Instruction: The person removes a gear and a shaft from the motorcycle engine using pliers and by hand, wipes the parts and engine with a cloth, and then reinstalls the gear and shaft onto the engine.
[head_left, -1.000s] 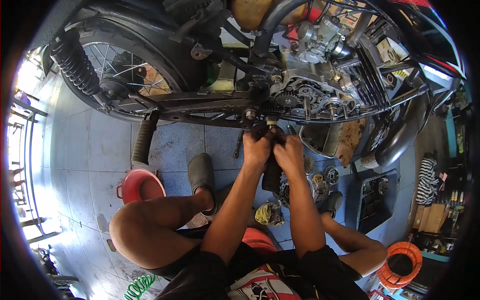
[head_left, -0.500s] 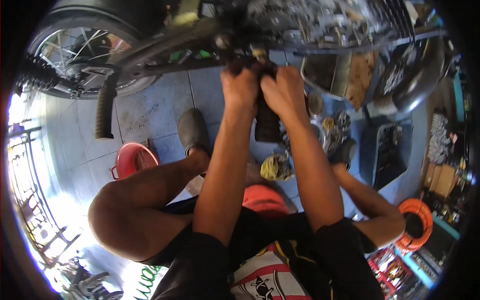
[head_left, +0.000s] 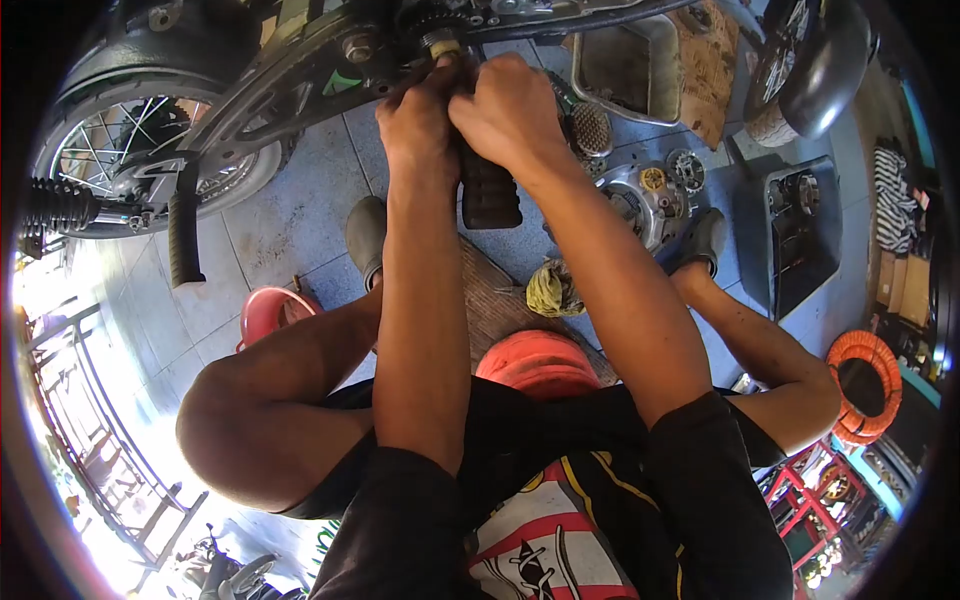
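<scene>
At the underside of a motorcycle frame (head_left: 300,75), my left hand (head_left: 418,125) and my right hand (head_left: 508,112) are side by side with fingers curled in. Just beyond the fingertips is a brass-coloured shaft end (head_left: 444,46) with a toothed part behind it. Whatever the fingers grip is dark and mostly covered by the hands. A ribbed black rubber footpeg (head_left: 490,198) juts toward me from below the right hand; contact with it cannot be made out.
A metal tray (head_left: 628,75) sits on cardboard (head_left: 708,75). Engine parts (head_left: 655,195) and a yellow cloth (head_left: 555,289) lie on the tiles to the right. Farther right stands a grey bin (head_left: 790,240) with parts inside. A pink basin (head_left: 270,312) is near my left knee.
My view has shifted and sharpened, so the hands appear farther up and left. Both hands stay together at the shaft, fingers still closed.
</scene>
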